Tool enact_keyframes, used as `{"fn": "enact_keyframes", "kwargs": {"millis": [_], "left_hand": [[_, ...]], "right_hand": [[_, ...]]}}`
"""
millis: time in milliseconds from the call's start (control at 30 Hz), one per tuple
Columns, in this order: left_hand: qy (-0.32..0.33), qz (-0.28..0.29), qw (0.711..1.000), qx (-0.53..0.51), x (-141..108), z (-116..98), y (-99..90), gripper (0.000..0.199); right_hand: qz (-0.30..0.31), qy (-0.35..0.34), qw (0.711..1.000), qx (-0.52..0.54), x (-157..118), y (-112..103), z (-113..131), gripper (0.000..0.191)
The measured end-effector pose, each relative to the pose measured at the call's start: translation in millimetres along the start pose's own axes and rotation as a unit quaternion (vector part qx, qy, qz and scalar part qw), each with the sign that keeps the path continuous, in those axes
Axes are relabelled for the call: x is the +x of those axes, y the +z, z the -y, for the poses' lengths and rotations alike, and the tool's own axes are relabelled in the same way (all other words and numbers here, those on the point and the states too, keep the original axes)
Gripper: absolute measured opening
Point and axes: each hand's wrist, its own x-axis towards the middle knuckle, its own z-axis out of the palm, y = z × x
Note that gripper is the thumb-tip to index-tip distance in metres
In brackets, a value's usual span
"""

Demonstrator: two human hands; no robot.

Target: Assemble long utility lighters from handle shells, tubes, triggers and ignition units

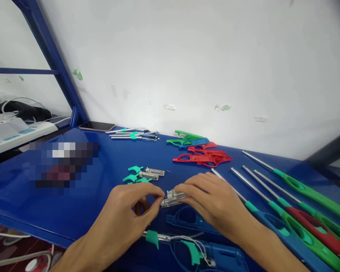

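My right hand [208, 194] grips a clear plastic lighter fuel tank [174, 195] above the blue tabletop. At the tank's left end, the thumb and forefinger of my left hand [133, 206] are pinched together; any small part between them is hidden. Another clear piece shows just under the held tank. Below my hands lie a blue lighter shell half [187, 219] and a blue lighter body [226, 255] with a metal tube, white wires and a green trigger [192, 252]. Beyond them are clear tanks [151, 175] and several green triggers [132, 177].
Red shell halves [201, 158] and green shell halves [187, 138] lie near the wall. Metal tubes with wires [133, 135] sit behind, near a phone [97, 126]. Several long lighters [303, 221] lie to the right. A power strip [22, 134] is at the left.
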Motion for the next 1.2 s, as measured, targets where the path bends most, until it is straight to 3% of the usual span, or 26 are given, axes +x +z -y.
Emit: {"fn": "enact_keyframes", "kwargs": {"millis": [200, 333, 533, 833, 1200], "left_hand": [[-0.036, 0.010, 0.998, -0.043, 2, -3, 1.0, 0.018], [-0.124, 0.051, 0.988, -0.082, 3, -7, -1.2, 0.017], [-0.244, 0.086, 0.954, -0.148, 4, -12, -3.7, 0.032], [-0.266, 0.104, 0.935, -0.210, 6, -19, -5.3, 0.044], [-0.256, 0.076, 0.909, -0.320, 2, -8, -1.0, 0.028]], "right_hand": [[-0.022, -0.024, 0.999, -0.025, -2, -3, -2, 0.020], [-0.036, -0.023, 0.999, -0.022, 0, -5, 1, 0.016], [-0.057, -0.023, 0.998, -0.003, 0, -2, 7, 0.019], [-0.076, -0.019, 0.997, -0.006, 1, 0, 7, 0.020], [-0.086, -0.044, 0.994, -0.046, -1, -1, 10, 0.028]]}}
